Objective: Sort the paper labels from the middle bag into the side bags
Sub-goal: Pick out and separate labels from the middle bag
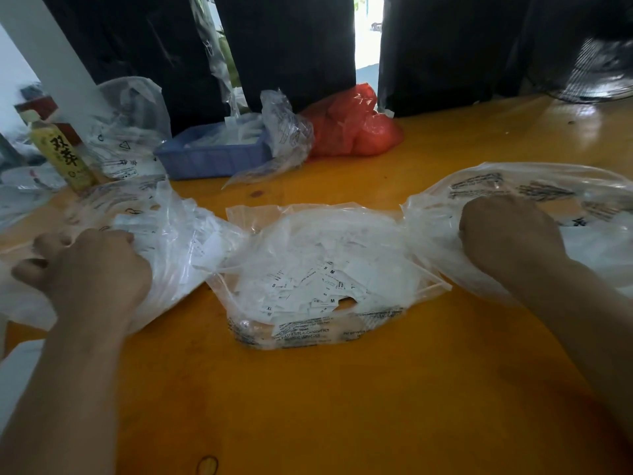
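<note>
Both hands, left hand (92, 265) and right hand (510, 231), sit curled at the side bags, grip contents hidden, flanking the middle bag (325, 275) of labels equally near.

Right fingers (479, 214) hidden inside bag (548, 186)

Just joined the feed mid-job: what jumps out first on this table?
Three clear plastic bags across the orange table: the open middle bag heaped with white paper labels, and one hand at each side bag, left hand and right hand. Behind sit a red bag and blue tray.
</note>
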